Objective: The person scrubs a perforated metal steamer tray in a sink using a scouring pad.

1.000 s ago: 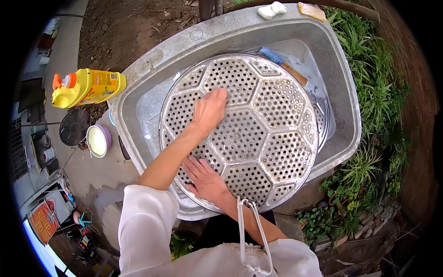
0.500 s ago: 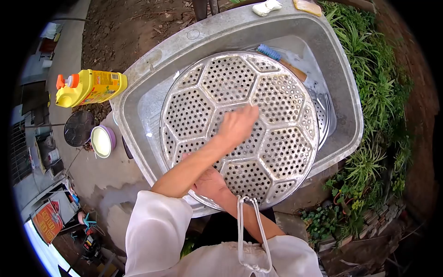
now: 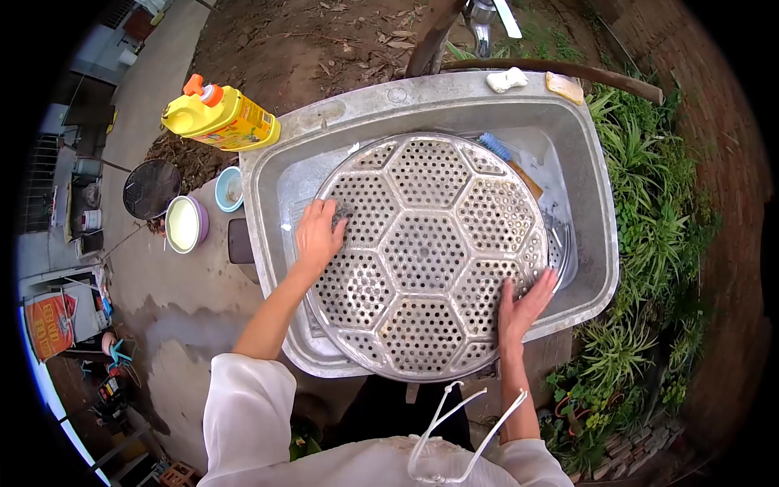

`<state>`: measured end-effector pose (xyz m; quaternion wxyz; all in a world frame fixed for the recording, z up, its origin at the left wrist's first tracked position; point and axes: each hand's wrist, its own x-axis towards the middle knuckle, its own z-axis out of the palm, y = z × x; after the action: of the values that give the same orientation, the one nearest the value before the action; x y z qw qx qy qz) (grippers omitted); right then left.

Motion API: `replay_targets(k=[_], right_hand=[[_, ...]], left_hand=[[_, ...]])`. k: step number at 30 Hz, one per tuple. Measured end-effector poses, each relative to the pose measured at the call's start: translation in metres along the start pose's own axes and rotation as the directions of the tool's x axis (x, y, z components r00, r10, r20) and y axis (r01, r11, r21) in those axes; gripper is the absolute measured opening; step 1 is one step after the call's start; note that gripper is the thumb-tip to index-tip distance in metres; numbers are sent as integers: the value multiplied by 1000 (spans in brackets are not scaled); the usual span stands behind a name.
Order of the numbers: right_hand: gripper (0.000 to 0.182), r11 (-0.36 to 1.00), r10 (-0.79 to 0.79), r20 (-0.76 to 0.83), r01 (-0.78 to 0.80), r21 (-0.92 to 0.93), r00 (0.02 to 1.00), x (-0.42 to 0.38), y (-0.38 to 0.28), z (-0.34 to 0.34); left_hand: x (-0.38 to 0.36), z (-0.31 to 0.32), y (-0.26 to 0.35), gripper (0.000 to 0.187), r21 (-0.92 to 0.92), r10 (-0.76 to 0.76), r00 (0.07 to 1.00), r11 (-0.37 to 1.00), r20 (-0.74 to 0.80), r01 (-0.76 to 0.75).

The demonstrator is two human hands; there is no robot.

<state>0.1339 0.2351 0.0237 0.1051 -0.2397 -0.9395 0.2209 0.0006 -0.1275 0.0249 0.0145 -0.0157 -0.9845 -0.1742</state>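
Observation:
A large round perforated metal steamer tray [image 3: 422, 252], patterned with hexagons, lies tilted across the grey sink [image 3: 604, 187] and overhangs its front edge. At the tray's left rim, my left hand [image 3: 315, 235] is partly curled, with a dark grey steel wool scrubber [image 3: 344, 216] showing between fingers and thumb. My right hand [image 3: 523, 308] rests on the right rim, fingers stretched out and thumb apart. Behind the tray, a brush with blue bristles [image 3: 493, 146] lies partly hidden in the sink. Part of another round metal piece [image 3: 560, 239] shows under the tray's right side.
A yellow detergent bottle [image 3: 223, 118] stands at the sink's back left corner. A white lump [image 3: 506, 79] and a yellowish sponge [image 3: 565, 88] lie on the back ledge, near a tap [image 3: 481, 28]. Left are a blue basin [image 3: 230, 189] and a purple bucket [image 3: 187, 224]. Plants [image 3: 649, 195] grow right.
My left hand has moved from the tray's middle to its left rim. My right hand has gone from the lower left rim to the right rim, so my arms are no longer crossed.

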Motion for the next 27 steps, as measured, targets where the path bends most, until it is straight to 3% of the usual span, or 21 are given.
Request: replay_targets(k=[1, 2, 3, 4, 6, 7, 9, 11, 13, 15, 17, 18, 21, 23, 24, 25, 27], right_hand=[[77, 990, 18, -165, -40, -132, 986, 14, 52, 6], [63, 962, 229, -3, -226, 154, 973, 32, 76, -3], [50, 817, 373, 220, -431, 384, 902, 45, 89, -7], [50, 826, 356, 231, -421, 376, 905, 52, 99, -6], [32, 648, 238, 346, -414, 640, 908, 68, 108, 4], [32, 610, 226, 301, -375, 698, 927, 75, 98, 8], [33, 844, 82, 241, -196, 499, 967, 101, 91, 7], [34, 936, -48, 234, -37, 350, 971, 128, 71, 9], [38, 947, -223, 205, 161, 279, 953, 158, 56, 23], [43, 977, -211, 361, 197, 75, 909, 201, 33, 41], [51, 938, -308, 340, 225, 263, 889, 218, -10, 62], [56, 929, -362, 356, 303, 212, 862, 218, -38, 67], [70, 840, -537, 401, 515, 171, 743, 145, -105, 91], [80, 672, -683, 480, 731, 117, 551, 52, -126, 84], [83, 654, -687, 555, 732, 190, 470, 4, -122, 78], [84, 593, -671, 606, 800, 91, 428, -40, -118, 72], [85, 648, -661, 647, 725, 234, 381, -84, -115, 52]], left_hand=[[-16, 2, -5, 30, 24, 35, 999, 999, -17, -35], [-24, 3, -6, 30, 50, 71, 997, 996, -36, -70], [-29, 4, -5, 30, 47, 57, 998, 997, -42, -55], [-37, 4, -4, 30, 11, 28, 999, 1000, -23, -28], [-55, 1, -3, 28, -55, -43, 999, 998, 18, 44], [-70, -3, -1, 28, -50, -77, 997, 996, 14, 78], [-107, -14, 6, 27, -96, -115, 989, 988, 90, 123], [-145, -26, 17, 28, -88, -158, 978, 981, 133, 171], [-178, -36, 34, 33, -228, -251, 947, 928, 203, 295], [-195, -38, 49, 35, -295, -260, 941, 902, 215, 316], [-198, -31, 64, 37, -376, -283, 937, 861, 203, 342], [-196, -25, 72, 37, -397, -321, 928, 839, 190, 371], [-201, -16, 80, 37, -417, -362, 920, 821, 149, 390], [-207, -13, 84, 36, -410, -336, 937, 845, 91, 343], [-209, -18, 82, 36, -415, -356, 931, 837, 82, 357], [-209, -21, 76, 36, -417, -358, 930, 835, 84, 359], [-211, -25, 61, 35, -328, -416, 909, 864, -33, 383]])
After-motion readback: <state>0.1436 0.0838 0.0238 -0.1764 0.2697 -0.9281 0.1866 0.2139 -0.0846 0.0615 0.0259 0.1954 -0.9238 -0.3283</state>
